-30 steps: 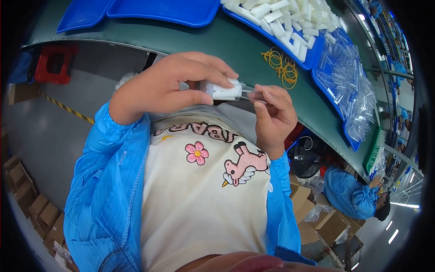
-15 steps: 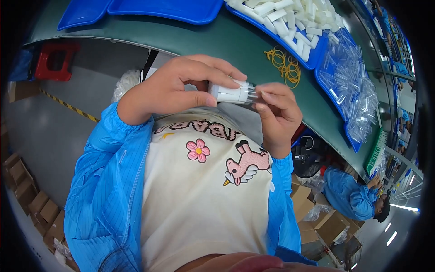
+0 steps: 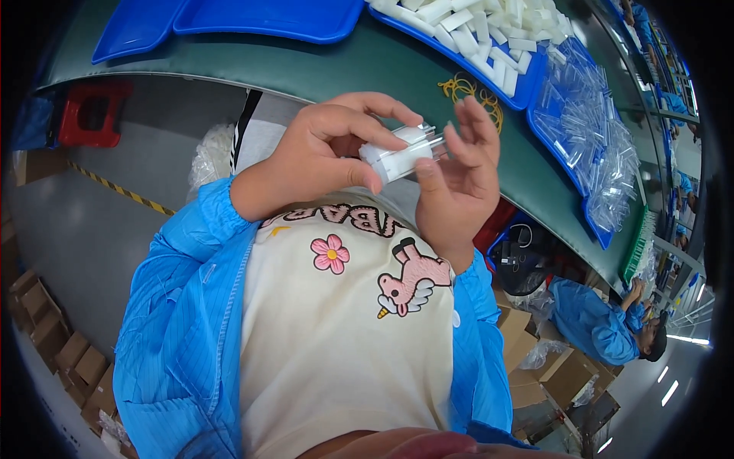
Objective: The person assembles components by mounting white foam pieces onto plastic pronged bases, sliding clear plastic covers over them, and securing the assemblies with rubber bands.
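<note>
My left hand [image 3: 325, 145] is closed around a small bundle of white blocks and clear tubes [image 3: 399, 159], held in the air in front of my shirt. The white blocks lie together in the grip, and the clear tube ends stick out toward the right. My right hand [image 3: 460, 180] is beside those ends with its fingers raised and spread; its thumb tip rests at or very near the bundle. My left fingers hide part of the bundle. Yellow rubber bands [image 3: 466, 93] lie loose on the green table [image 3: 397, 73] beyond my right fingers.
A blue tray [image 3: 478, 67] heaped with white blocks stands at the far right, adjoining a blue tray [image 3: 554, 153] of clear tubes. Other blue trays [image 3: 267, 34] line the far left. A red stool [image 3: 92, 115] stands on the floor. A person in blue [image 3: 592, 317] works at right.
My right fingers have opened from a pinch at the tube ends and lifted upward. The bundle has tilted, its tube ends now higher. My left hand keeps its hold and has shifted slightly right.
</note>
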### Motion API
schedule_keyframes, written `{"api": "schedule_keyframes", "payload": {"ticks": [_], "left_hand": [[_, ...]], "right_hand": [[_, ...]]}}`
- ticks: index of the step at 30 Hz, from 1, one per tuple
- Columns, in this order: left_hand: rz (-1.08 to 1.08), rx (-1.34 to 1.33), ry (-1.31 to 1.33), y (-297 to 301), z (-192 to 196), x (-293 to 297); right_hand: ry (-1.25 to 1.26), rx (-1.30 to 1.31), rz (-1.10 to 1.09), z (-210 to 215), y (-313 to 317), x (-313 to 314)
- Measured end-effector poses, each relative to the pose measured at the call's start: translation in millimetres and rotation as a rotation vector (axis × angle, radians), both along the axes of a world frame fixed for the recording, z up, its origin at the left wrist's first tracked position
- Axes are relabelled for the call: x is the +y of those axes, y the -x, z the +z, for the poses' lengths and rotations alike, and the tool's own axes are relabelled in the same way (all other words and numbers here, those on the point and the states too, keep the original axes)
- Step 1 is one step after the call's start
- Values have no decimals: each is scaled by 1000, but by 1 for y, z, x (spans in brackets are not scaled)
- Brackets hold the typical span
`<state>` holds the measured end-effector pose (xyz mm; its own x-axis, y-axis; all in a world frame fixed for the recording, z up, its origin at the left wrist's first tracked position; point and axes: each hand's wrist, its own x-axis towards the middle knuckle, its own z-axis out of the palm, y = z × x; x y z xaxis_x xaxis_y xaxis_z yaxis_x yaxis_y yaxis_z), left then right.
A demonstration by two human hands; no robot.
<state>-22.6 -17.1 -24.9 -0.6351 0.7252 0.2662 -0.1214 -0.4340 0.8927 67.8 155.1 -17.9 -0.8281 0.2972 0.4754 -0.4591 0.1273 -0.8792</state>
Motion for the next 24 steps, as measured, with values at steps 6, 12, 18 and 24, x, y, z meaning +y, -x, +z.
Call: {"api": "schedule_keyframes", "payload": {"ticks": [6, 12, 18, 24], "left_hand": [[-16, 73, -68, 0, -6, 1], [38, -251, -31, 2, 22, 1], [38, -489, -2, 10, 13, -6], [-71, -362, 17, 7, 19, 0]], "right_hand": [[-20, 44, 102, -1, 0, -2], [-505, -133, -268, 27, 6, 55], [-1051, -314, -387, 24, 5, 88], [-1059, -128, -408, 23, 11, 97]]}}
